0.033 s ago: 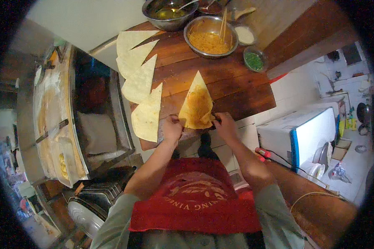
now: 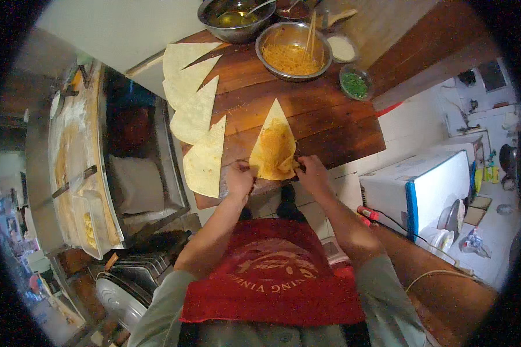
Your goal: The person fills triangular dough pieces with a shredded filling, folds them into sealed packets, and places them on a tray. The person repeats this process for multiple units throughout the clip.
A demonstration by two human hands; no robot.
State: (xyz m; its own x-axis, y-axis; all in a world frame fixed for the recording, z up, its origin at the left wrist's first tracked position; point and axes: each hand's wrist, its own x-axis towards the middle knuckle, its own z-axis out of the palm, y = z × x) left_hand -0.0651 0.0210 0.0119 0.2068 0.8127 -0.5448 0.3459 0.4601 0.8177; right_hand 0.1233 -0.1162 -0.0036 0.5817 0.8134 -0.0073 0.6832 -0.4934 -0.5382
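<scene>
Your left hand point(image 2: 239, 177) and right hand point(image 2: 312, 172), fingers curled, flank the near edge of the dough wedge point(image 2: 274, 144); grip cannot be told. It lies on the desk point(image 2: 325, 128), long axis pointing away from you, neither hand clearly nearer.

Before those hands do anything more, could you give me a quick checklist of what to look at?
1. Coated triangular sheet on the wooden board: ok, tip pointing away.
2. Left hand and right hand at its lower corners: ok, one each side.
3. Firmness of either grip: cannot tell, too small to make out.
4. Room at the board's near edge: not ok, the sheet lies close to it.
5. Plain sheets apart from the coated one: ok, to its left.
6. Metal bowl clear of both hands: ok.
</scene>
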